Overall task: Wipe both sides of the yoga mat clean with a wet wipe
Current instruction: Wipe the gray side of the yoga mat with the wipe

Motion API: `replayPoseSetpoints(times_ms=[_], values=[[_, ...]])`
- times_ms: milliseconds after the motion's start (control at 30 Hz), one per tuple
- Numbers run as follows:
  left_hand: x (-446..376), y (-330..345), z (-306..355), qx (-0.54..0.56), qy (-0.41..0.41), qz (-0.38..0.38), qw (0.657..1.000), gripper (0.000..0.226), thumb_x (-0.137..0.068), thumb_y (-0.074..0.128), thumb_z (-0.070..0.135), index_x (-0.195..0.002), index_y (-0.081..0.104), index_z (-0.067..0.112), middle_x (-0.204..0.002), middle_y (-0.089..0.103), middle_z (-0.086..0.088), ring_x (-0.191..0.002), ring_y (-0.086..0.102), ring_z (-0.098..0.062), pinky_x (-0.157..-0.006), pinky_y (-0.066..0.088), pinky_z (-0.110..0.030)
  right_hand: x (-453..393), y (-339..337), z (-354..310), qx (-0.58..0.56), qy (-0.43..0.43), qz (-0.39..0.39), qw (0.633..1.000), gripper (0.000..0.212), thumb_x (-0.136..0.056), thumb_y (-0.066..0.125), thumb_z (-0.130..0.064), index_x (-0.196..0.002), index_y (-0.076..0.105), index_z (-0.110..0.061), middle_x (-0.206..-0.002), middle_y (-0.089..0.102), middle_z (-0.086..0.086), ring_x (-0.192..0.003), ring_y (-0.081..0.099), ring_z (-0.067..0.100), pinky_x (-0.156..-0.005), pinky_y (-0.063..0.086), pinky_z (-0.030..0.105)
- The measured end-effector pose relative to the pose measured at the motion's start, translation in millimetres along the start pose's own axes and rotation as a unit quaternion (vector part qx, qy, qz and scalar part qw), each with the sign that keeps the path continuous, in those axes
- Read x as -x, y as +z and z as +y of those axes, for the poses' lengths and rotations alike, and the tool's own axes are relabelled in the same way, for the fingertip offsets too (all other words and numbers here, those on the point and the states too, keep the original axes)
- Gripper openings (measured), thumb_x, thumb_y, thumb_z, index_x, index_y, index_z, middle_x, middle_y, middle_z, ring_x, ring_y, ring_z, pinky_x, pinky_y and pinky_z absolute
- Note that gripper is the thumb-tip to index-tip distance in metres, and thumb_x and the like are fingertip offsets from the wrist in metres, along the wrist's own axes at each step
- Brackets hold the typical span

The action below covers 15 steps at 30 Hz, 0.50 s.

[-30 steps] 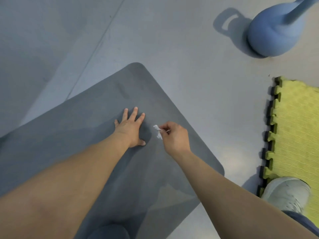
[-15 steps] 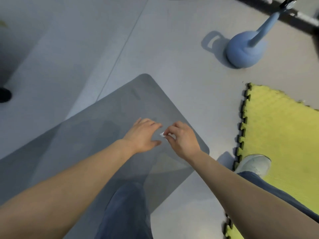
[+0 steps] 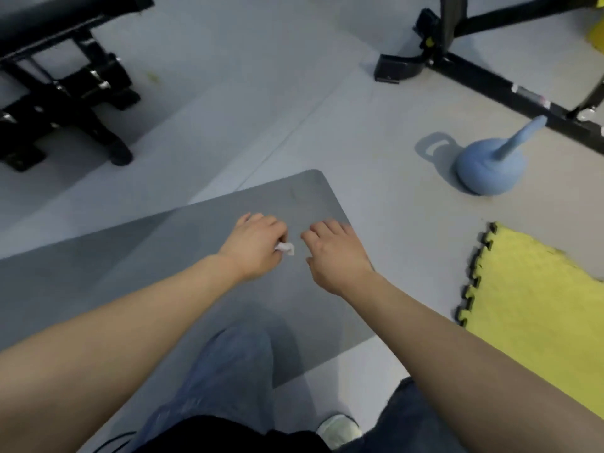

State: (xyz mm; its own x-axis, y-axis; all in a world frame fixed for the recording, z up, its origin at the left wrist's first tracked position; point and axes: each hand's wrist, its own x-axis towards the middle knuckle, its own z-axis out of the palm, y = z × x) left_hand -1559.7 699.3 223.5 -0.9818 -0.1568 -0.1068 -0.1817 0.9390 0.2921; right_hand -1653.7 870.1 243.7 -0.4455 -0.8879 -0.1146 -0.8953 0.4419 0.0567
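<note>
A grey yoga mat point(image 3: 137, 266) lies flat on the grey floor, its far rounded corner toward the top middle. My left hand point(image 3: 256, 245) hovers over the mat's far end and pinches a small crumpled white wet wipe point(image 3: 285, 248) at its fingertips. My right hand point(image 3: 335, 253) is just to the right of it, above the mat's right edge, fingers loosely curled and holding nothing. My jeans-clad leg covers part of the mat's near end.
A blue kettlebell point(image 3: 487, 170) stands on the floor at the right. A yellow puzzle mat point(image 3: 536, 295) lies further right. A black bench point(image 3: 62, 80) stands at top left and a black rack frame point(image 3: 474, 60) at top right. My white shoe point(image 3: 340, 429) is at the bottom.
The wet wipe has passed from my right hand to my left hand. My left hand lifted off the mat. The view rose and tilted up, showing the bench and rack.
</note>
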Motion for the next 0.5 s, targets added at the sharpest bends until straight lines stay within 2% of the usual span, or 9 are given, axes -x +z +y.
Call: replayPoseSetpoints(times_ms=[133,267,400,500], values=[[43.0,13.0,9.3,0.007,-0.074,0.020,0.997,0.012,-0.087,0.060,0.028,-0.098,0.057,0.025,-0.101,0.053,0.004,-0.096,0.050,-0.022,-0.083,0.033,-0.033,-1.0,-7.2,-14.1,0.024,-0.074,-0.078,0.994,0.030,-0.093,0.051,-0.027,-0.122,0.050,-0.020,-0.116,0.057,0.005,-0.108,0.054,0.028,-0.088,0.038,0.039],[80.8,10.9,-4.0,0.020,-0.131,0.037,0.991,0.012,-0.086,0.058,0.025,-0.097,0.056,0.027,-0.099,0.049,0.006,-0.093,0.050,-0.021,-0.079,0.032,-0.031,-25.4,-9.5,-42.6,0.057,-0.147,-0.121,0.980,0.027,-0.094,0.050,-0.026,-0.120,0.053,-0.021,-0.115,0.061,0.004,-0.105,0.057,0.028,-0.082,0.037,0.038],[117.1,3.0,-40.6,-0.002,-0.188,0.037,0.981,0.024,-0.089,0.055,0.027,-0.112,0.061,0.028,-0.105,0.052,0.002,-0.097,0.053,-0.024,-0.078,0.031,-0.033,-59.5,-5.3,-100.6,0.069,-0.226,-0.114,0.965,0.024,-0.093,0.049,-0.025,-0.116,0.052,-0.020,-0.110,0.060,0.004,-0.102,0.055,0.027,-0.082,0.036,0.037],[141.4,11.4,-78.4,-0.039,-0.262,-0.010,0.964,0.028,-0.095,0.048,0.031,-0.120,0.061,0.030,-0.111,0.051,-0.001,-0.106,0.053,-0.025,-0.079,0.030,-0.035,-87.2,14.6,-150.5,0.067,-0.265,-0.085,0.958,0.026,-0.092,0.050,-0.026,-0.117,0.052,-0.021,-0.112,0.060,0.005,-0.106,0.053,0.027,-0.084,0.035,0.038]])
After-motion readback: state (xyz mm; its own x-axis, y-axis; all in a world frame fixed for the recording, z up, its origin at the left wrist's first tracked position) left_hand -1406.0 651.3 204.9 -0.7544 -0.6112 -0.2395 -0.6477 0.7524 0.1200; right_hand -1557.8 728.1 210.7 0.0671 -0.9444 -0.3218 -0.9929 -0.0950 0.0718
